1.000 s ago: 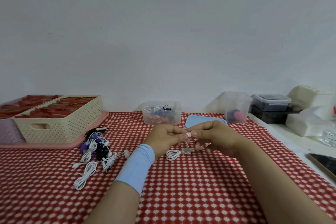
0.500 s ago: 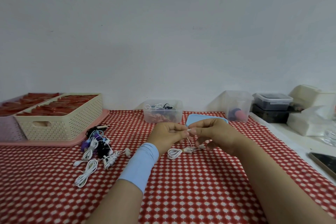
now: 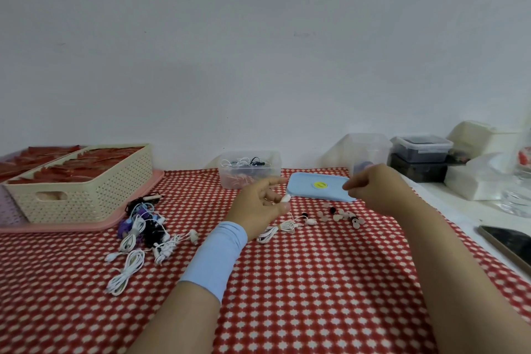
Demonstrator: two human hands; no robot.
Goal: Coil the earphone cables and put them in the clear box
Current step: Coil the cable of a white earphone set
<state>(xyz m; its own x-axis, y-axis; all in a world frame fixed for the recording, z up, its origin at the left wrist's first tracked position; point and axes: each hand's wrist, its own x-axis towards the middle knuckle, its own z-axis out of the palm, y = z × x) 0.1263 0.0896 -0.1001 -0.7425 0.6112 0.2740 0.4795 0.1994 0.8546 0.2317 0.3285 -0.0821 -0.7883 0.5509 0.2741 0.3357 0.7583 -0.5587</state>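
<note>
Just below my grip, nearer me, the white earphone cable lies loosely bundled on the red checked cloth, long axis left to right. My left hand pinches its earbud. My right hand, apart to the side, has fingertips drawn together; whether they hold anything I cannot tell. The clear box stands just beyond the left hand, before a white wall.

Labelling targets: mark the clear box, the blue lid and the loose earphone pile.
clear box [image 3: 225, 175]: head view, front wall.
blue lid [image 3: 301, 188]: head view, top surface left of sticker.
earphone pile [image 3: 143, 227]: head view, middle of tangle.
</note>
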